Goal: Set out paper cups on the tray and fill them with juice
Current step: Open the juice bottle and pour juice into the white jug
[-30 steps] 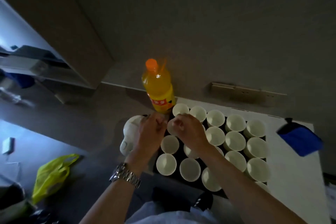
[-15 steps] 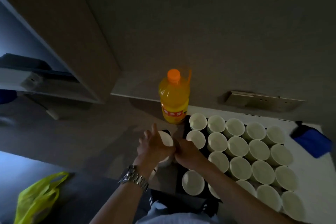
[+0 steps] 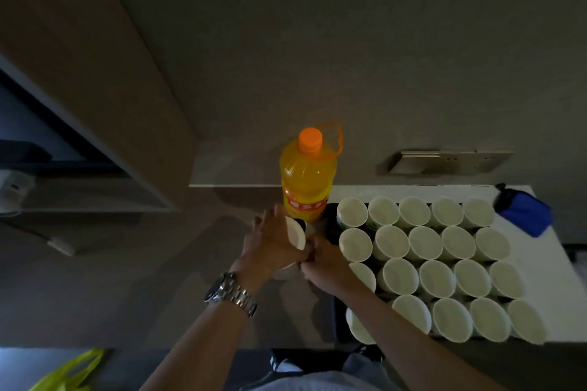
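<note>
Left of tray [image 3: 330, 219], in front of juice bottle [image 3: 306, 181]: left hand [image 3: 273, 241] grips cup stack [image 3: 295, 233], right hand [image 3: 324, 263] pinches its lower end. Advice: peel single cup squarely, steady stack, set in free front-left slot.

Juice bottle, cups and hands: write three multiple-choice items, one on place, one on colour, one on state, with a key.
1. The juice bottle stands:
A. left of the tray
B. among the cups
C. on the blue pouch

2. Its cap is:
A. white
B. orange
C. blue

3. The tray's paper cups are:
A. full of juice
B. empty
C. lidded

Key: 1 A, it sits just past the tray's left edge. 2 B, the cap is orange like the juice. 3 B, their white insides show, no juice.
</note>
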The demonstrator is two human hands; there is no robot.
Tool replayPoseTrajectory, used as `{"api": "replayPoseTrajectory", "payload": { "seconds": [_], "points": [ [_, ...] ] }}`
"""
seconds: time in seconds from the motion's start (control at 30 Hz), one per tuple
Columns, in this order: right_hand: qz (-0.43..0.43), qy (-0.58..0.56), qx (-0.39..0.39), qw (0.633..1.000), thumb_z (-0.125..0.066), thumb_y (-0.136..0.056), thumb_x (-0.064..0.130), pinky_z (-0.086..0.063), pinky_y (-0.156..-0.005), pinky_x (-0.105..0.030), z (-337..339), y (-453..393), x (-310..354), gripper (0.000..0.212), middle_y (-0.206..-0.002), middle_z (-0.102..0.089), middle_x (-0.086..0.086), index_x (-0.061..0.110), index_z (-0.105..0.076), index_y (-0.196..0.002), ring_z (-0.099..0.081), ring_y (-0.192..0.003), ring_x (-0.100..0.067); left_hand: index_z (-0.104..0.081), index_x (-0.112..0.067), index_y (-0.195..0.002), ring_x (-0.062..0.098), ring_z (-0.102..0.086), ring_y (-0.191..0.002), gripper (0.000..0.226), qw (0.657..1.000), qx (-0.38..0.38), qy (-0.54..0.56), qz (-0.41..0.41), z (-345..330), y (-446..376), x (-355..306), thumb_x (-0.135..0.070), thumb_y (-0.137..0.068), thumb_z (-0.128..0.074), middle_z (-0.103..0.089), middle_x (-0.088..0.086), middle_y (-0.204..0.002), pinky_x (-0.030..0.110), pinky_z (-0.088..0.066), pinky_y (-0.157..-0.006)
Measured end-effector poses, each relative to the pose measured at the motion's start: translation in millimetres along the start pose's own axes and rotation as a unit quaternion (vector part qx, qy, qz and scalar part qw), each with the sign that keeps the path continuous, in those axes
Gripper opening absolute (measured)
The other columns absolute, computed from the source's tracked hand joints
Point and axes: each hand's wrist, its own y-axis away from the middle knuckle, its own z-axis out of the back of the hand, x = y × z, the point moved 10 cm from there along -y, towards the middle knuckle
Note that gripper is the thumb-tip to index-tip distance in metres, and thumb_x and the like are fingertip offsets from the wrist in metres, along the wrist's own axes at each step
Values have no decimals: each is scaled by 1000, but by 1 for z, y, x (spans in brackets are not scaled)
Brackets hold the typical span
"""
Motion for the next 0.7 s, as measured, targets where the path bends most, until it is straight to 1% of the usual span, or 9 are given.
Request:
{"api": "replayPoseTrajectory", "payload": {
  "seconds": [0.07,0.13,0.27,0.37,0.47,0.57,0.63,0.7],
  "points": [
    [-15,-28,4,999,-61,-78,28,-59,-81,-46,-8,-1,-2,29,-92,-73,-7,17,-54,-104,-72,-88,-27,-38,-29,-123,23,-45,-120,89,999,10,-10,-32,2,-5,0,-62,-56,-86,-47,-5,-126,47,-52,-90],
    [-30,-57,4,998,-67,-77,24,-59,-82,-48,-12,-2,-3,33,-94,-73,-6,15,-53,-107,-73,-87,-24,-39,-32,-122,20,-44,-121,87,998,10,-15,-59,6,-7,0,-62,-55,-86,-47,-7,-125,46,-52,-91],
    [-60,-86,11,994,-73,-75,18,-60,-82,-44,-16,0,-4,38,-94,-73,-3,17,-53,-107,-73,-85,-20,-40,-35,-123,17,-44,-121,87,995,2,-33,-95,10,-7,-1,-65,-55,-84,-49,-11,-125,45,-52,-91],
    [-55,-83,11,995,-75,-73,16,-60,-83,-43,-17,2,-4,42,-96,-72,-1,17,-53,-109,-72,-86,-18,-39,-36,-123,15,-45,-120,87,993,0,-39,-116,11,-4,-3,-69,-55,-83,-50,-12,-124,43,-53,-90],
    [-58,-90,21,994,-77,-69,14,-61,-81,-41,-21,4,-5,46,-96,-72,2,20,-54,-108,-72,-85,-15,-39,-35,-122,15,-44,-120,85,989,9,-60,-132,8,-1,-6,-66,-57,-85,-50,-12,-125,43,-53,-89],
    [-72,-108,25,991,-79,-63,17,-62,-78,-43,-27,2,-15,49,-91,-74,0,20,-55,-106,-74,-82,-16,-37,-37,-117,15,-44,-118,79,986,21,-79,-145,7,2,-9,-63,-60,-84,-49,-13,-121,42,-52,-87],
    [-80,-117,29,990,-76,-63,14,-62,-79,-43,-28,3,-19,46,-88,-75,-2,18,-58,-105,-74,-80,-18,-38,-34,-120,15,-43,-118,80,983,49,-83,-153,3,5,-11,-55,-59,-87,-49,-10,-121,42,-51,-88],
    [-83,-151,37,984,-67,-73,6,-63,-77,-40,-29,8,-18,28,-84,-76,-7,14,-61,-99,-76,-78,-21,-40,-32,-122,15,-43,-118,83,980,71,-87,-163,1,9,-13,-48,-58,-89,-49,-8,-122,43,-50,-89]
  ]
}}
